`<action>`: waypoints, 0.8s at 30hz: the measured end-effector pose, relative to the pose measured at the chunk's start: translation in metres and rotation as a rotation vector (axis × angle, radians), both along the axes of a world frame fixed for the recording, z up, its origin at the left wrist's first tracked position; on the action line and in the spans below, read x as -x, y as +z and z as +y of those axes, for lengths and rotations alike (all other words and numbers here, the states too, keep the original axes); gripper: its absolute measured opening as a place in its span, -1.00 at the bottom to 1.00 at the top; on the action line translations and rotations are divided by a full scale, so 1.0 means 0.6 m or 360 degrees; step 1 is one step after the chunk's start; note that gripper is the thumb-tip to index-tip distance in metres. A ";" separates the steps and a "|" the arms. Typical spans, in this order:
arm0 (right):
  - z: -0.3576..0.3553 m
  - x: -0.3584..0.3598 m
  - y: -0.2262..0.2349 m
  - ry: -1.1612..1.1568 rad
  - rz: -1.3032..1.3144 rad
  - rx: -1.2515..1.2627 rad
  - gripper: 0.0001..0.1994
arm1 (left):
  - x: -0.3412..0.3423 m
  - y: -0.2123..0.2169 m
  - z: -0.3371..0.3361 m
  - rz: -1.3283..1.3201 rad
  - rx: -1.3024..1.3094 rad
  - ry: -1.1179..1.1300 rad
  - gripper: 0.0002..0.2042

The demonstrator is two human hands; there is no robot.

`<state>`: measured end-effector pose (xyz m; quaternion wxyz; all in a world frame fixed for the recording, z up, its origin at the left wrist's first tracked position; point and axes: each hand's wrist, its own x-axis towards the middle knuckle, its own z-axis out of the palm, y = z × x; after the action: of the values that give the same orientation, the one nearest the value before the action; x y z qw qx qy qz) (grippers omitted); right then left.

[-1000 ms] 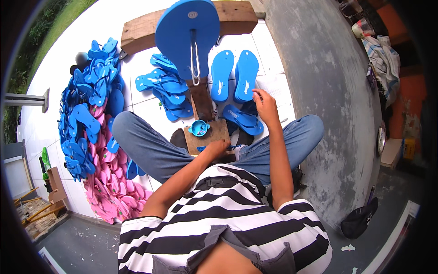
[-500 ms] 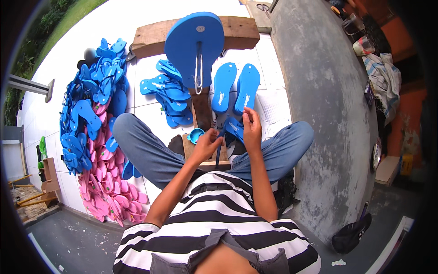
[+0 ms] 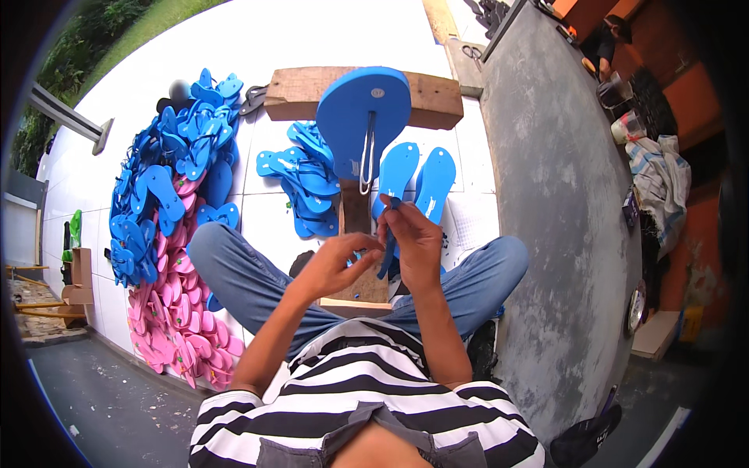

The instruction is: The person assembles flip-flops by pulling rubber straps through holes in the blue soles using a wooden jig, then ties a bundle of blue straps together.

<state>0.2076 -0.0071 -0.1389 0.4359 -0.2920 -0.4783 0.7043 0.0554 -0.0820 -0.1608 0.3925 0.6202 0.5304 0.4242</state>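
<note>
My right hand (image 3: 416,238) pinches a dark blue flip-flop strap (image 3: 386,257), which dangles below its fingers. Just left of it, my left hand (image 3: 331,267) has its thumb and fingers apart, close to the strap. Partly hidden behind those left fingers is a small turquoise cup (image 3: 358,255) on the wooden base (image 3: 368,287). Ahead of my hands, a blue sole (image 3: 363,101) rests on the wooden stand, with a looped metal tool (image 3: 367,160) sticking out of it. Two more blue soles (image 3: 399,168) (image 3: 435,183) lie to its right.
Left of the stand sits a small stack of blue flip-flops (image 3: 300,175). Farther left are a large heap of blue flip-flops (image 3: 160,191) and a pile of pink ones (image 3: 183,304). A wooden beam (image 3: 437,101) crosses behind the sole. A grey ledge (image 3: 546,195) runs along the right.
The strap, earlier at my left hand, is now in my right hand's pinch. My left hand has come away with its fingers spread. The view has shifted, so the scene appears lower.
</note>
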 end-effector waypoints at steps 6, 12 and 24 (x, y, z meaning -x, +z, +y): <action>0.033 0.010 0.119 -0.0298 -0.0266 -0.0769 -0.83 | 0.106 0.185 0.088 0.0476 -0.0982 0.0334 -0.93; 0.023 0.030 0.141 -0.0479 -0.0566 -0.1529 -0.78 | 0.121 0.237 0.192 0.0407 -0.1372 0.0412 -0.89; -0.005 0.036 0.135 -0.0487 -0.0534 -0.1191 -0.82 | 0.111 0.244 0.194 0.0675 -0.1071 0.0429 -0.68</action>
<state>0.1861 -0.0099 -0.0579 0.5274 -0.2918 -0.7158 0.3526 -0.0114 0.0342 -0.0144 -0.0090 0.7126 0.5076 0.4842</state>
